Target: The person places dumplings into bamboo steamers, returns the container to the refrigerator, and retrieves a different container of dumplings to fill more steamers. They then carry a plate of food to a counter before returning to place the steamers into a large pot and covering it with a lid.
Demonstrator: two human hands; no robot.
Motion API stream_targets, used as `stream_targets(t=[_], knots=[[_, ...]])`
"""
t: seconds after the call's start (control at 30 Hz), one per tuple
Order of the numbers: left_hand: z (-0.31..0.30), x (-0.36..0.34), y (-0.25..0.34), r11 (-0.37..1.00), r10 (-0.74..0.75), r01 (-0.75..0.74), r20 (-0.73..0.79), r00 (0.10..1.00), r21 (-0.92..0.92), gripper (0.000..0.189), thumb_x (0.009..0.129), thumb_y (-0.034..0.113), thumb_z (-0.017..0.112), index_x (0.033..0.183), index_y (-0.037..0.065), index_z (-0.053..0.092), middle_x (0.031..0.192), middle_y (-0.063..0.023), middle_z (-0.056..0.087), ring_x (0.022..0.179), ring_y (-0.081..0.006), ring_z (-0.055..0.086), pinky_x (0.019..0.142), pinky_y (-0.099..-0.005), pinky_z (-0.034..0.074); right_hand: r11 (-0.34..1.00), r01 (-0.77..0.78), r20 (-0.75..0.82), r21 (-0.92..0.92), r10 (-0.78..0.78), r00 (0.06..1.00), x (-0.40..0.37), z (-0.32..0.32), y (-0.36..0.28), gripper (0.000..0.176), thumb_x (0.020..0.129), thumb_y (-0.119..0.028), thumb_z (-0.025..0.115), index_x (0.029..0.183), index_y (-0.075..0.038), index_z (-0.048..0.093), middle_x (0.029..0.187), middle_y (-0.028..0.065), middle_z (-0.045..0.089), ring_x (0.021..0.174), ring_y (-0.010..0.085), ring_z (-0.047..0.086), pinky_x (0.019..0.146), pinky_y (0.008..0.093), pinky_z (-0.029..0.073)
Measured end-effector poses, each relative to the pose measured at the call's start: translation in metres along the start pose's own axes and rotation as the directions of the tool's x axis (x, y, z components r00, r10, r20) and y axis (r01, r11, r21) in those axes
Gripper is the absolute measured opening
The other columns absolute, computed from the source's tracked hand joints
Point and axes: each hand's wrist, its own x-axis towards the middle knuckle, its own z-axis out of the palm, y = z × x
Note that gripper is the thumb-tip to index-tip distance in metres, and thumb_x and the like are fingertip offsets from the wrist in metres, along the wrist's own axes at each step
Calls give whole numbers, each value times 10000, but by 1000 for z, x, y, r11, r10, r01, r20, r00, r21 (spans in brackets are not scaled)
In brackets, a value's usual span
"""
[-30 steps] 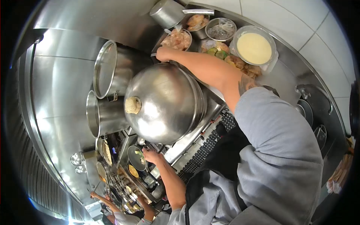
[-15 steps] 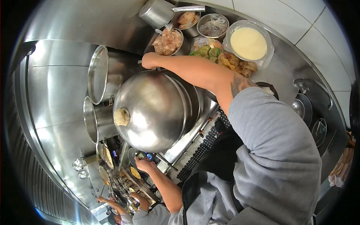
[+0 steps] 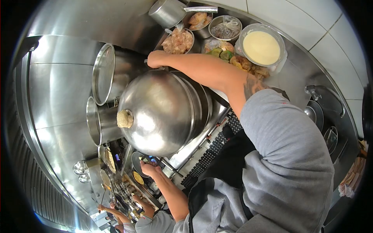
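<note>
A large covered metal pot (image 3: pixel 200 105) with a domed lid (image 3: pixel 159 116) is in front of me. The lid's knob (image 3: pixel 124 119) is wrapped in a tan, rough material. At the pot's upper side, my right hand (image 3: pixel 157 59) is closed around its side handle; a metal end pokes out past the fist. My left hand (image 3: pixel 150 169) is by the lower edge of the pot, its fingers curled. What it grips is too small and partly hidden. Right behind its fingers shows a dark frying pan (image 3: pixel 136 163).
Two tall pots (image 3: pixel 103 73) (image 3: pixel 93 121) stand behind the lid. On the steel counter are a bowl of pale yellow batter (image 3: pixel 262 47), a bowl of bagged raw meat (image 3: pixel 178 40) and a saucepan (image 3: pixel 167 13). Beyond, another person's arms (image 3: pixel 145 206) reach over pans.
The view has shifted slightly, so the counter bowls appear further right. Both hands keep their closed shape and stay at the pot's two sides.
</note>
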Motion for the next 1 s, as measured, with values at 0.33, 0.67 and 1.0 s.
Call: stream_targets(t=[0.33, 0.67, 1.0], knots=[[12, -8, -33, 996, 48, -50, 33, 998, 79, 337, 975, 229, 485, 664, 120, 415, 499, 3, 371, 371, -141, 329, 344, -305, 307, 1000, -4, 12, -30, 4, 1000, 4, 4, 29, 377, 890, -225, 481, 1075, 12, 709, 1172, 218, 659, 1088, 367, 642, 925, 461, 490], [18, -24, -32, 997, -69, 70, -28, 997, 34, 361, 984, 246, 470, 652, 127, 393, 499, -12, 379, 375, -153, 334, 351, -299, 303, 991, 70, -18, -116, -73, 997, 23, 11, 31, 352, 824, -182, 496, 1006, 12, 727, 1087, 232, 680, 1007, 365, 666, 853, 456, 514], [24, -45, -28, 1000, 4, -5, -68, 998, -13, 314, 956, 209, 495, 673, 114, 397, 511, -24, 391, 388, -157, 329, 369, -302, 313, 1000, -12, -10, -8, 12, 1000, -4, -10, 19, 439, 929, -313, 464, 1115, 13, 693, 1194, 236, 642, 1132, 369, 618, 947, 457, 478]])
